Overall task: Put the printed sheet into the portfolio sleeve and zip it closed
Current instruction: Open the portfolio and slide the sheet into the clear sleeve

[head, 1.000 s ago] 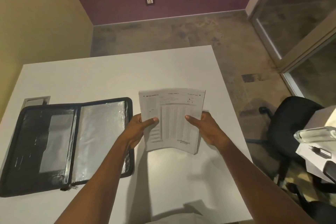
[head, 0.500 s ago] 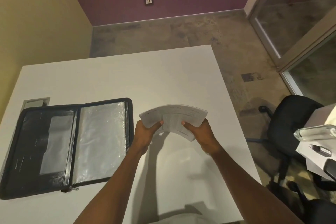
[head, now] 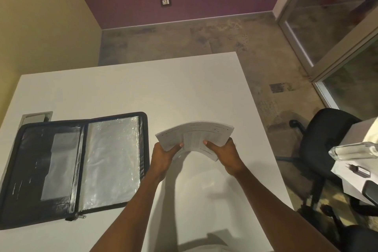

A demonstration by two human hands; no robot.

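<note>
The printed sheet [head: 195, 136] is white with a table of small print. It is bowed upward above the table, tilted nearly flat. My left hand [head: 163, 158] grips its left edge and my right hand [head: 224, 154] grips its right edge. The black zip portfolio [head: 30, 172] lies open flat on the table, left of my hands. Its right half shows a clear plastic sleeve [head: 111, 159]. The zipper pull [head: 78, 217] rests at the portfolio's near edge.
The white table [head: 143, 92] ends just right of my right hand. A black office chair [head: 325, 135] stands on the floor to the right. Another desk [head: 356, 174] with a bottle and small items sits at the far right. A grey panel [head: 36, 117] peeks out behind the portfolio.
A second ago the sheet stood upright facing me. Both hands have tipped it forward and down, bending it into an arch. The portfolio has not moved.
</note>
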